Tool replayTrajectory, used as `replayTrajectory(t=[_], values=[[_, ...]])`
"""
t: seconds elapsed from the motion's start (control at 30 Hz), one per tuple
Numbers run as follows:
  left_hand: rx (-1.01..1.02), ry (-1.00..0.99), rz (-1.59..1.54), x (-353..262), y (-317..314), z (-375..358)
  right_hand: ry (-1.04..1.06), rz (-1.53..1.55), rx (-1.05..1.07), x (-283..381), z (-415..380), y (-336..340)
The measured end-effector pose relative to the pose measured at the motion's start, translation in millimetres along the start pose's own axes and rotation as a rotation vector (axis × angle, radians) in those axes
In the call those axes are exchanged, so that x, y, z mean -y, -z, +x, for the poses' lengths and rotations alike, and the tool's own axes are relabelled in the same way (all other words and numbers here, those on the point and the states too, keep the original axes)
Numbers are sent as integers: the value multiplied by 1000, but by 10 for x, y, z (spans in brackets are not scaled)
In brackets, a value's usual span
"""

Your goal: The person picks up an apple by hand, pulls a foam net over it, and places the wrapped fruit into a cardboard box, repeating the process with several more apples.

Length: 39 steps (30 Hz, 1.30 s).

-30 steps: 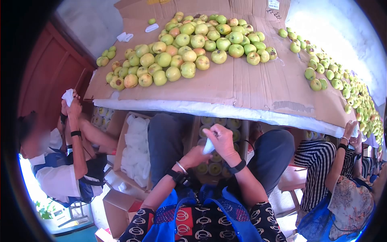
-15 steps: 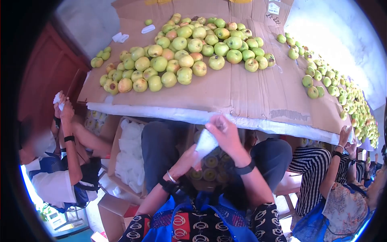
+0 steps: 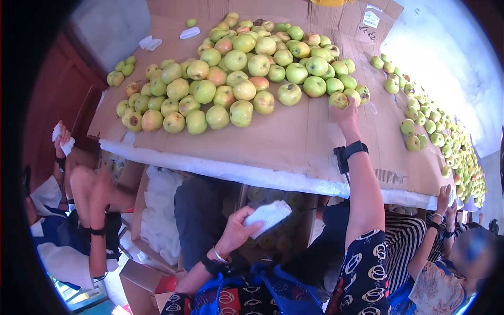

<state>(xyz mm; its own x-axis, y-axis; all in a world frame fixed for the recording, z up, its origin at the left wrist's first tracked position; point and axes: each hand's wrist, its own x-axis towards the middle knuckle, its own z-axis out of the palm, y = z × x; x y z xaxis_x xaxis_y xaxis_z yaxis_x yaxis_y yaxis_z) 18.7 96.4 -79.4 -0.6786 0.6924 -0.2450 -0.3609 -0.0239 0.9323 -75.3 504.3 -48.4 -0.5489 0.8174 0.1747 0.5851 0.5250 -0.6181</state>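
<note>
My left hand [image 3: 235, 232] grips a white foam net sleeve [image 3: 269, 216] above my lap. The sleeve points up and to the right, and I see no fruit in it. My right arm stretches across the cardboard-covered table [image 3: 294, 128]. At the near right end of the apple pile [image 3: 236, 63], my right hand [image 3: 346, 114] has its fingers round a green apple [image 3: 337, 100] that still lies among its neighbours. Under the table edge, between my knees, a box of sleeved apples [image 3: 268, 240] shows partly in shadow.
A carton of white foam sleeves [image 3: 160, 210] stands left of my legs. Loose sleeves [image 3: 150, 43] lie at the table's far left. A second apple heap [image 3: 446, 131] runs along the right. Co-workers sit on both sides, the left one holding a foam sleeve [image 3: 62, 139].
My right hand has left the foam sleeve and reached forward right to the apple pile. My left hand keeps the sleeve, now tilted to the right. The view has shifted slightly.
</note>
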Motion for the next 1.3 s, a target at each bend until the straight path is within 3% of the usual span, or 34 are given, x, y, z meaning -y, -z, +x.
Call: replayTrajectory(t=[0.27,0.33,0.47,0.57,0.7,0.77,0.93,1.03,1.07,1.23,1.3], values=[[0,-29,-74,41,13,14,-10,65,87,119,-140,140],[-31,-57,-103,72,29,8,24,517,151,135,-351,166],[-145,-74,-230,79,57,-1,31,803,328,292,-1129,489],[-111,-141,-494,13,44,-17,202,1038,334,405,-1756,648],[-164,-166,-408,154,167,5,8,1331,513,191,-2237,807],[-152,-160,-509,155,170,2,-43,1516,606,198,-2389,902],[-194,-226,-384,128,296,-61,-128,1543,732,86,-2627,1048],[-208,-171,-457,78,308,-123,-27,1429,610,-118,-2606,1002],[-232,-129,-459,208,303,-217,-51,1409,668,-278,-2619,980],[-11,-77,-447,163,292,-95,-196,1390,750,-290,-2785,775],[1,-64,-453,164,270,-76,-93,1493,946,-209,-2829,709]])
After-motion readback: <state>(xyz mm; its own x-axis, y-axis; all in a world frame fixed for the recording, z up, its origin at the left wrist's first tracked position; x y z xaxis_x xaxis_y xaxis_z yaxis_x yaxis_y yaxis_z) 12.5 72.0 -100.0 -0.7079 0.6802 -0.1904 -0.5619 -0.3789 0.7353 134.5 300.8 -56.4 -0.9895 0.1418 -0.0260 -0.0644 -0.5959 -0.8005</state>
